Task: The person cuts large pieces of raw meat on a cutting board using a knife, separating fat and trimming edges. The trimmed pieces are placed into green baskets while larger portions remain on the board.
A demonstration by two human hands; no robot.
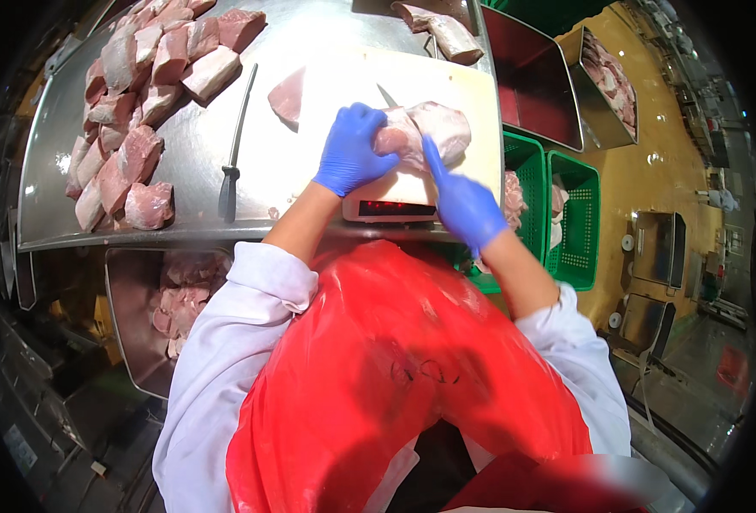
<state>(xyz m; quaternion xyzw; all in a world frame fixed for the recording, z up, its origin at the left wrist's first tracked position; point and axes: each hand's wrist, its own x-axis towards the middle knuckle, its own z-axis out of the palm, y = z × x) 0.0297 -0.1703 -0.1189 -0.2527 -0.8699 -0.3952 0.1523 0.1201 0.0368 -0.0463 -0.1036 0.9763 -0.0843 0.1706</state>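
Observation:
A large pale pink piece of meat (444,135) lies on the white cutting board (326,73). My left hand (354,147), in a blue glove, grips its left end with the thumb on the near side. My right hand (470,209), also gloved in blue, is closed round a knife (385,95). The blade crosses the meat between my hands, its tip showing beyond the far side; the handle is mostly hidden in my palm. A smaller, darker slice of meat (287,98) sits on the board's left. Below the board is a scale (391,210) with a lit red display.
Left of the board, a sharpening steel (238,128) lies on the metal table (198,150) beside piled meat chunks (143,141). More meat (453,38) is at the far edge. Green baskets (585,256) and metal bins (523,73) stand right; another metal bin (126,333) is lower left.

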